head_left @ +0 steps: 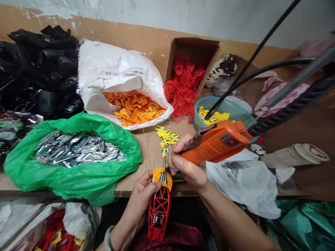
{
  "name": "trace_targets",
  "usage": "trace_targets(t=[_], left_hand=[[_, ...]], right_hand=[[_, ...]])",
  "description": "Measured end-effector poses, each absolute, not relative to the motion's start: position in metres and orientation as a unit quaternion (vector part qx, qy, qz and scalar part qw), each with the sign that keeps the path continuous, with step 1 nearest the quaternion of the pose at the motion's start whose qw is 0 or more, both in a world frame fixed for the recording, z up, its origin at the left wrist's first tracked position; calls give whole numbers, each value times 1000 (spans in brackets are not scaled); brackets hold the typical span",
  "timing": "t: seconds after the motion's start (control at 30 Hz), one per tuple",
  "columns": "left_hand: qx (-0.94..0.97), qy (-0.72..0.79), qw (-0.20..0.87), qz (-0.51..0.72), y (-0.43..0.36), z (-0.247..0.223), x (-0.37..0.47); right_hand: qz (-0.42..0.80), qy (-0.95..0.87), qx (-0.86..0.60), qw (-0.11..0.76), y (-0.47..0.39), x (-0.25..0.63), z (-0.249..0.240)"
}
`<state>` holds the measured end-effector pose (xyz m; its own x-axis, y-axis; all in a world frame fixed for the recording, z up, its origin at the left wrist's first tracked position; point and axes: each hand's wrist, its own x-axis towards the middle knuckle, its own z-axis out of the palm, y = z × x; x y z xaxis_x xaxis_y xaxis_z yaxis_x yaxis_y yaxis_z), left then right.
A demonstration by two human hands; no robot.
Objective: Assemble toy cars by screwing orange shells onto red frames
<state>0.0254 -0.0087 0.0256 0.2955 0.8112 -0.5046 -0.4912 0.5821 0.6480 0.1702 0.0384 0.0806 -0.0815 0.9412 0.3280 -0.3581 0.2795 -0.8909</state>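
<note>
My left hand (142,190) is closed around a toy car body (159,205) at the table's front edge. The body has a red lattice frame over black parts and an orange-yellow hood piece with blue markings at its far end. In my right hand (187,164) is an orange electric screwdriver (217,141), tilted, its tip down at the hood piece. Whether the tip sits on a screw is hidden by my fingers. Just beyond lie several small yellow pieces (167,137) on the table.
Around the table stand a green bag (128,150) of silvery strips, a white sack (115,62) of orange pieces, a cardboard box (193,42) with red frames, and a teal bowl (199,122) of yellow pieces. Black parts (47,69) pile up left. Cables (288,66) hang at right.
</note>
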Motion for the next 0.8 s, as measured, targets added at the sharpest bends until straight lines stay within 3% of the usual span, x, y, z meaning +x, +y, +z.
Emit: trace_targets(t=[0.23,0.43,0.8], left_hand=[[169,436,794,388,-13,19,24],[169,425,805,377,-17,18,22],[171,418,810,374,-19,12,27]], right_hand=[[458,-454,-318,695,40,196,78],[414,-447,-392,689,35,227,48],[403,-439,-394,700,36,231,31]])
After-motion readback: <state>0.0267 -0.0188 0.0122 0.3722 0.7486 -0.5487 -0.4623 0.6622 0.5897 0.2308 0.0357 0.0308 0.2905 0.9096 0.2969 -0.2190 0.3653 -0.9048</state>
